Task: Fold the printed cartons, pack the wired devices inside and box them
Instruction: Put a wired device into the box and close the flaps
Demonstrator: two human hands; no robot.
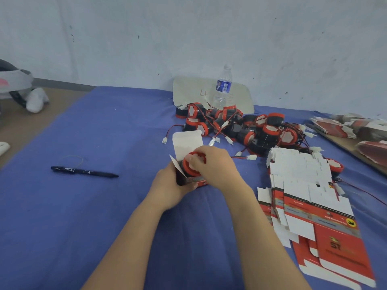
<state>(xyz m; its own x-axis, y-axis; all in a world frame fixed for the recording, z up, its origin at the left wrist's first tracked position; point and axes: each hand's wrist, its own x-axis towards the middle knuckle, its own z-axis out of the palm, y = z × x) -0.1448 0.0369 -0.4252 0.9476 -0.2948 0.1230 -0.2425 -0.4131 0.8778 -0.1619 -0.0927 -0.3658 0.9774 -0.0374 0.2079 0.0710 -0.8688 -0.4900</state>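
Carton [186, 143]: upright, lid flap open, device [193, 167] partly inside.
Left grip [169, 185]: clasps carton.
Right grip [213, 164]: grasps device.

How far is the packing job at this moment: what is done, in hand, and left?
Done: one carton is folded up, its top flap open. In hand: the left hand grips it while the right hand holds a device half inside. Left: closing this carton, then the pile of loose devices and the flat cartons. No closed carton is in view, so it looks early.
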